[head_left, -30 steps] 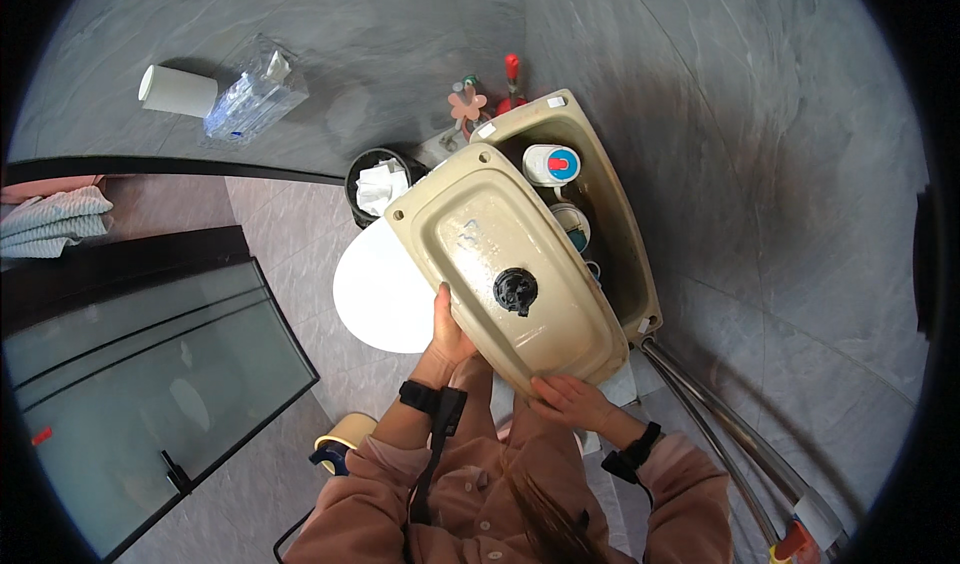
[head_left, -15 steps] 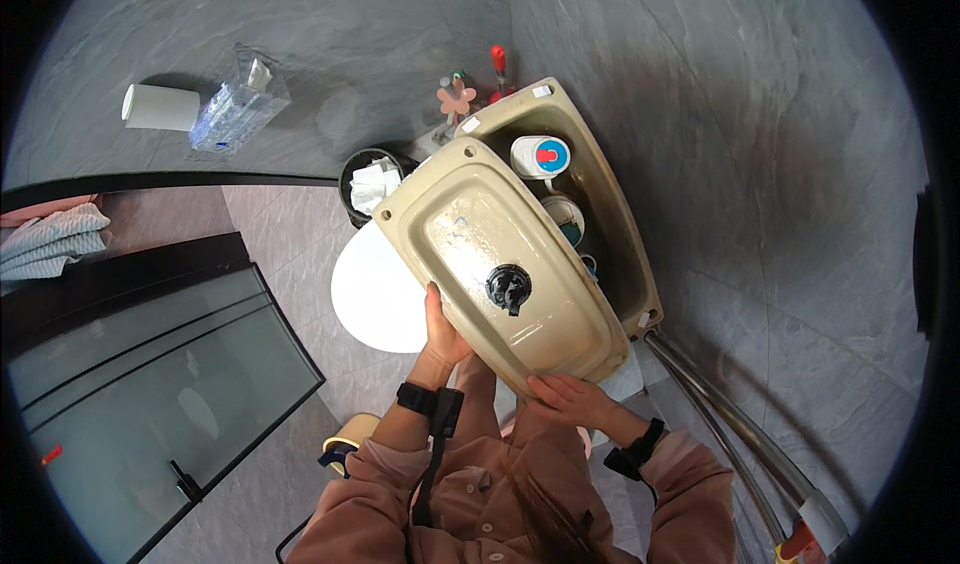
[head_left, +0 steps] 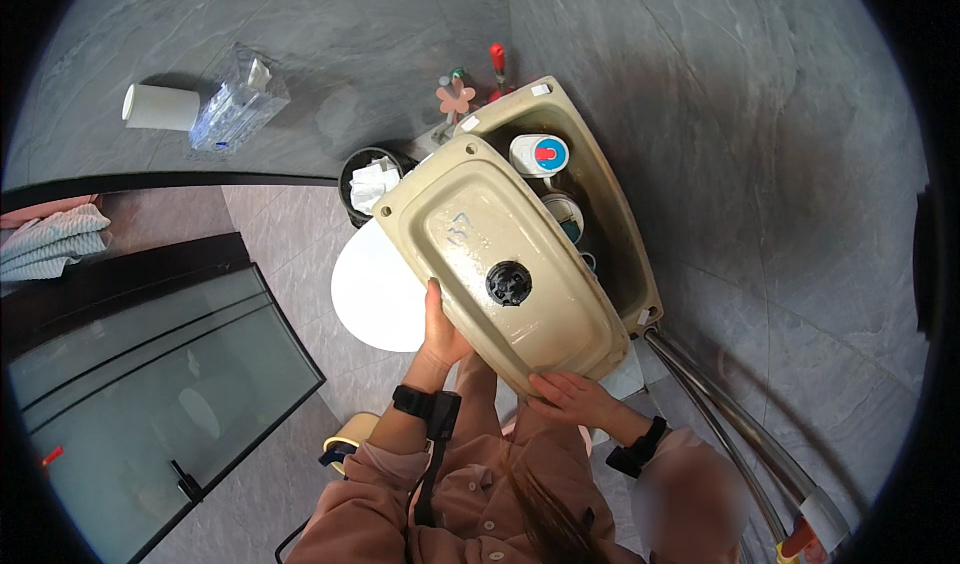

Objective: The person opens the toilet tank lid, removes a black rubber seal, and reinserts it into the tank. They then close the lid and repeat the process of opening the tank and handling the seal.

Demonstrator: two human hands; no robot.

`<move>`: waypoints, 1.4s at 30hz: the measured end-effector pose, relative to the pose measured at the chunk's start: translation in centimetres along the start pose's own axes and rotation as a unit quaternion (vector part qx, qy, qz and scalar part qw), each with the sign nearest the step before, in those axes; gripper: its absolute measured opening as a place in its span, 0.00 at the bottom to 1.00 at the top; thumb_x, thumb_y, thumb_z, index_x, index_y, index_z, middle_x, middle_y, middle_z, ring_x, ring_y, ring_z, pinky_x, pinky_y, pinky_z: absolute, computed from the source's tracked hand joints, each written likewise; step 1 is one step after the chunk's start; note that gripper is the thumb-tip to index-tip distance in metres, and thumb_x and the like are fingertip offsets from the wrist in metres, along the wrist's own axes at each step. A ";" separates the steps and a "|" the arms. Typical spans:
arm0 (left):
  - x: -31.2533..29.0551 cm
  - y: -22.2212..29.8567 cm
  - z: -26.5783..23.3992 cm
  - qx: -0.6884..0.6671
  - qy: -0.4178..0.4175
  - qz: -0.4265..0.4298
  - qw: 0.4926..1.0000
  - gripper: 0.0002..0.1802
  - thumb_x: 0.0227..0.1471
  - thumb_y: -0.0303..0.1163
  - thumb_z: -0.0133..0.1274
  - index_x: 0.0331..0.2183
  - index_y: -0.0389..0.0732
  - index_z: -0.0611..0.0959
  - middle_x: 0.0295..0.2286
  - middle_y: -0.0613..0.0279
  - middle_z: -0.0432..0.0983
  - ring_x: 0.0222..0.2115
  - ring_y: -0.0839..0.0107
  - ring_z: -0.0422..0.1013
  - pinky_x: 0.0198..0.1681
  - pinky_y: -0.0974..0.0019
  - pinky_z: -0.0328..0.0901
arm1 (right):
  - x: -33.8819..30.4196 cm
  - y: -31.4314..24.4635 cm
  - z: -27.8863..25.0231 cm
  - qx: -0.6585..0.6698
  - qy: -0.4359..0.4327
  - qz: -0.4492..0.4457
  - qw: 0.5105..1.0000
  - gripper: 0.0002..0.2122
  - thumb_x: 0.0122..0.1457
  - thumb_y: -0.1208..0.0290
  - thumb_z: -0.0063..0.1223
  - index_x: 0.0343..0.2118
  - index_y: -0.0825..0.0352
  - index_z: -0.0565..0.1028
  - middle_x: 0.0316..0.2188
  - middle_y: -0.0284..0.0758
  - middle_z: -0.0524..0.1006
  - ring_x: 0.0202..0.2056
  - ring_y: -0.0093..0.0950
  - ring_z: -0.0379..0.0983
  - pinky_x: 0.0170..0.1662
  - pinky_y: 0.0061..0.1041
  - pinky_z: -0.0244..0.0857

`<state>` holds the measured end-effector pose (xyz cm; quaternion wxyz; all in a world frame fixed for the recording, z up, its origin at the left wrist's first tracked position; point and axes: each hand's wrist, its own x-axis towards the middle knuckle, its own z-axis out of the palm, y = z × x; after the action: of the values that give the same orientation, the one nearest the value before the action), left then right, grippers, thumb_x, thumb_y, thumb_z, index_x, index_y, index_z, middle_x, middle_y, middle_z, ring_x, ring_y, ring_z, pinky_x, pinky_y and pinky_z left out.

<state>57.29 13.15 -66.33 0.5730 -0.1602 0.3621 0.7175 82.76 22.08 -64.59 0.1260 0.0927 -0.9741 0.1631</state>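
A beige toilet tank lid (head_left: 540,336) is held in both hands, its hollow underside turned up toward me. At its middle sits a round black push-button fitting (head_left: 509,283). My left hand (head_left: 442,332) grips the lid's left long edge, thumb on the rim. My right hand (head_left: 574,401) is closed over the near edge, fingers lying on the underside. Behind the lid stands the uncovered toilet tank (head_left: 628,254), partly hidden by it. Inside the tank are a white flush valve with a blue and red top (head_left: 540,155) and a round white part (head_left: 563,216).
The white toilet seat cover (head_left: 375,289) lies left of the lid. Beyond it stands a black bin (head_left: 352,185) with tissues. Metal poles (head_left: 735,414) lean at the right. A glass door (head_left: 180,394) is at the left, a yellow bucket (head_left: 355,429) near my left forearm.
The lid has tilted slightly in my hands, and the black fitting now looks rounder, without the tab that hung from its near side. Both hands keep their grip.
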 end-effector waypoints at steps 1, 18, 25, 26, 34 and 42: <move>0.0 0.0 0.0 0.000 0.008 0.002 1.000 0.49 0.53 0.71 0.36 0.63 0.43 0.58 0.60 0.54 0.58 0.59 0.54 0.57 0.63 0.49 0.51 | 0.0 0.0 0.1 -0.002 0.002 -0.001 1.000 0.15 0.55 0.66 0.49 0.47 0.54 0.69 0.56 0.35 0.67 0.52 0.29 0.66 0.58 0.29 0.58; 0.5 0.4 -0.4 0.025 0.022 -0.004 0.999 0.51 0.51 0.72 0.37 0.63 0.43 0.59 0.60 0.54 0.59 0.59 0.54 0.58 0.62 0.48 0.52 | 0.1 -0.6 0.6 0.015 -0.010 -0.002 1.000 0.17 0.55 0.65 0.47 0.48 0.58 0.69 0.58 0.40 0.65 0.56 0.33 0.63 0.61 0.31 0.55; 0.4 0.5 -0.4 0.004 -0.004 -0.013 1.000 0.51 0.51 0.72 0.37 0.63 0.43 0.59 0.60 0.54 0.58 0.59 0.54 0.57 0.63 0.48 0.52 | 0.6 -0.5 0.0 0.025 -0.004 0.009 1.000 0.16 0.54 0.66 0.47 0.47 0.58 0.71 0.58 0.39 0.65 0.56 0.33 0.63 0.61 0.32 0.55; 0.4 0.5 -0.4 0.003 -0.018 -0.016 1.000 0.50 0.52 0.72 0.37 0.63 0.43 0.58 0.60 0.54 0.58 0.59 0.54 0.57 0.63 0.48 0.52 | 0.8 -0.5 -0.2 0.051 -0.005 0.018 0.999 0.16 0.54 0.66 0.49 0.47 0.58 0.71 0.57 0.39 0.66 0.56 0.34 0.64 0.61 0.33 0.56; 0.4 0.9 0.2 0.003 -0.002 -0.036 0.999 0.49 0.53 0.70 0.37 0.63 0.42 0.58 0.60 0.54 0.58 0.59 0.56 0.58 0.63 0.50 0.53 | 4.3 3.0 -5.2 0.227 0.072 0.225 0.945 0.21 0.44 0.64 0.68 0.40 0.62 0.73 0.49 0.41 0.71 0.45 0.40 0.70 0.48 0.39 0.62; 0.3 1.2 1.1 -0.006 -0.028 -0.050 0.998 0.47 0.55 0.68 0.36 0.62 0.40 0.58 0.59 0.51 0.60 0.58 0.55 0.60 0.62 0.52 0.54 | 15.1 6.6 -6.3 0.125 0.101 0.371 0.915 0.15 0.45 0.66 0.67 0.33 0.63 0.74 0.32 0.37 0.74 0.36 0.39 0.70 0.42 0.34 0.60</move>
<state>56.26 14.06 -65.36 0.6174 -0.1616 0.3326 0.6943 68.30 28.22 -56.62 0.1420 -0.2776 -0.8922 0.3268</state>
